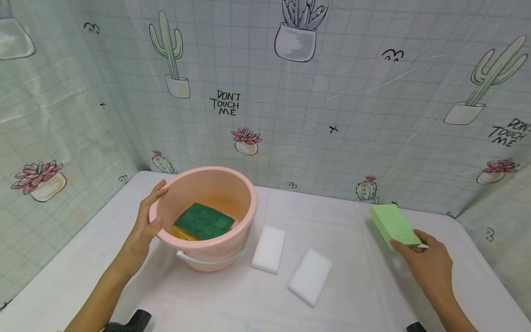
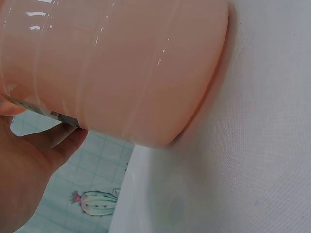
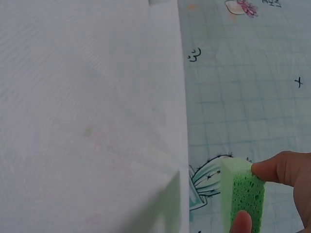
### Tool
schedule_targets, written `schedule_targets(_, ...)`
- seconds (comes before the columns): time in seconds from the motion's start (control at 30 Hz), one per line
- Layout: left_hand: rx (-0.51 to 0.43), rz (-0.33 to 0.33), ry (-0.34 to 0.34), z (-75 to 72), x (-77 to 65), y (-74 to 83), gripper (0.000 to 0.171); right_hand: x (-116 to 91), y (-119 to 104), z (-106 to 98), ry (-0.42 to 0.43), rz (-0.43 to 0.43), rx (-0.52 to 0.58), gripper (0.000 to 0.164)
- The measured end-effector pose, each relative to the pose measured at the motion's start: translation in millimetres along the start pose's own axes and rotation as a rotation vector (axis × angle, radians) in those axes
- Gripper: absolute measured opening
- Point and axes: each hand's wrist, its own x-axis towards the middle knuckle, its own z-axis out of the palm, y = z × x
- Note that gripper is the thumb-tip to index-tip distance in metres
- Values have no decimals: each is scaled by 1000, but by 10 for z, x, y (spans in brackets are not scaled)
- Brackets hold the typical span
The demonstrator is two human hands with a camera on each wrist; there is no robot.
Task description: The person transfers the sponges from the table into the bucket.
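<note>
A pink bucket [image 1: 207, 255] with a white handle [image 1: 195, 261] stands on the table at the left. My left hand [image 1: 138, 235] grips its left rim, the thumb over the edge. In the left wrist view, fingers [image 2: 60, 141] touch the bucket's wall [image 2: 131, 63]. Inside the bucket lie a dark green scouring pad [image 1: 203, 221] and something yellow [image 1: 185, 234] under it. At the right, my right hand [image 1: 433, 265] pinches the near end of a light green sponge [image 1: 394, 223], held above the table. In the right wrist view, the sponge [image 3: 248, 194] shows its pores between thumb and finger.
Two white sponge blocks [image 1: 268, 249] [image 1: 310, 277] lie on the white table [image 1: 352, 304] between the bucket and my right hand. A curtain [image 1: 265, 106] printed with cacti hangs behind the table and along its sides. Black wrist-worn parts [image 1: 132, 321] show at the bottom.
</note>
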Motion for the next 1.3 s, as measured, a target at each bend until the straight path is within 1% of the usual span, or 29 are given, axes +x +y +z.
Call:
schedule_targets(0.2, -4, -13, 2, -6, 7, 1, 55, -10, -179, -19, -21, -37, -2, 79)
schedule_targets(0.4, -15, -8, -3, -4, 7, 5, 55, -40, -383, -22, -31, -86, 11, 77)
schedule_targets(0.7, -13, -13, -3, -7, -1, 15, 55, -93, -709, -45, -68, -148, 77, 74)
schedule_targets(1.03, -7, -7, -4, -5, -7, 29, 54, -79, -1051, -53, -85, -243, 119, 74)
schedule_targets(1.3, -15, -23, -4, -8, 8, 34, 55, -142, -1396, 3, -130, -273, 186, 73)
